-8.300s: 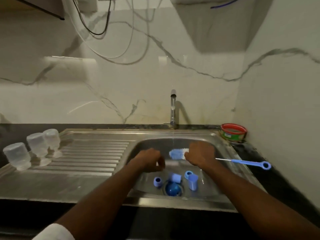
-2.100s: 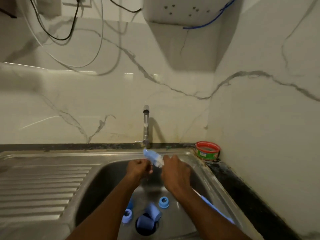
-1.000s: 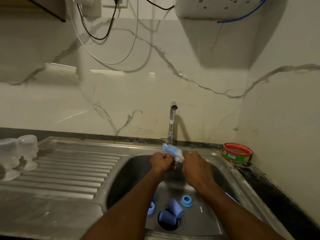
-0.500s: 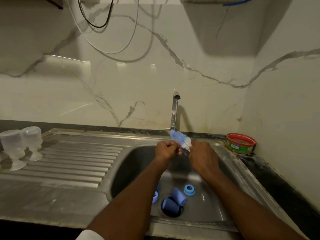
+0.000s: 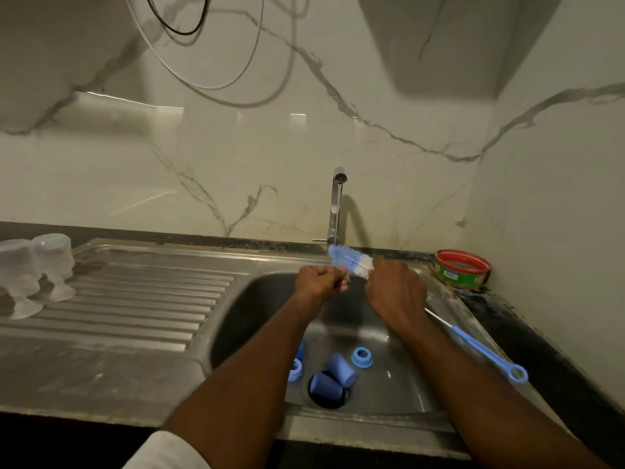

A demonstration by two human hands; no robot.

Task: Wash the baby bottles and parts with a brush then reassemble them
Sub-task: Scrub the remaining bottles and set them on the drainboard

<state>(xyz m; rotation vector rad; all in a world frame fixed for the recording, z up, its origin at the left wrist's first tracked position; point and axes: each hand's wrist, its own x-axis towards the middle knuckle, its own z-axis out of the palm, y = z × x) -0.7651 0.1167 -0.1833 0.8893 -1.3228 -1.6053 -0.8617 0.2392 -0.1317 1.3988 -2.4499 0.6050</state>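
My right hand grips a bottle brush; its blue and white bristle head sticks out to the upper left, just below the faucet. My left hand is a closed fist right beside the bristles, on something small that the fingers hide. Both hands are over the back of the sink basin. On the basin floor lie two blue caps at the drain and blue screw rings, one ring partly behind my left forearm. Two clear bottles stand upside down on the drainboard at far left.
A thin blue brush with a ring end lies along the sink's right rim. A red-rimmed round tin sits in the back right corner by the wall. The ribbed steel drainboard stretches to the left.
Since the earliest frame, both hands have risen from low in the basin to just under the faucet. In the last second they have kept the same grip, with the brush working against the left fist.
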